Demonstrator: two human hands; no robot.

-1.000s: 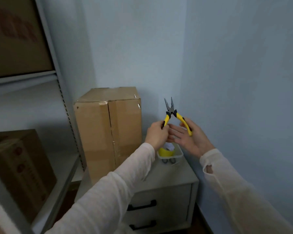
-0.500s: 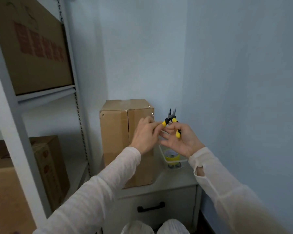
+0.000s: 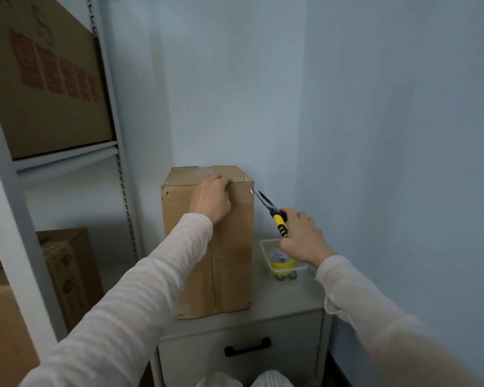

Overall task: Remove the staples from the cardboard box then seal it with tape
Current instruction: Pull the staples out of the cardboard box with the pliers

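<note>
A tall brown cardboard box (image 3: 232, 263) stands upright on a grey drawer cabinet (image 3: 288, 298). My left hand (image 3: 213, 199) grips the box's top front edge. My right hand (image 3: 301, 237) holds yellow-handled needle-nose pliers (image 3: 271, 209), their jaws pointing up-left, the tips just beside a staple (image 3: 251, 191) at the box's upper right corner. Another staple (image 3: 245, 178) sits on the top near that corner. A roll of yellow tape (image 3: 281, 261) lies in a clear tray (image 3: 264, 247) to the right of the box.
A grey metal shelf unit (image 3: 20, 219) stands on the left with printed cardboard boxes (image 3: 45, 88) on its levels. Blue walls close in behind and on the right. The cabinet drawer has a black handle (image 3: 248, 348). Scissors handles (image 3: 285, 275) show beside the tray.
My left hand let go of the pliers and moved onto the box's top edge. My right hand now holds the pliers alone and has swung their tips toward the box's upper right corner.
</note>
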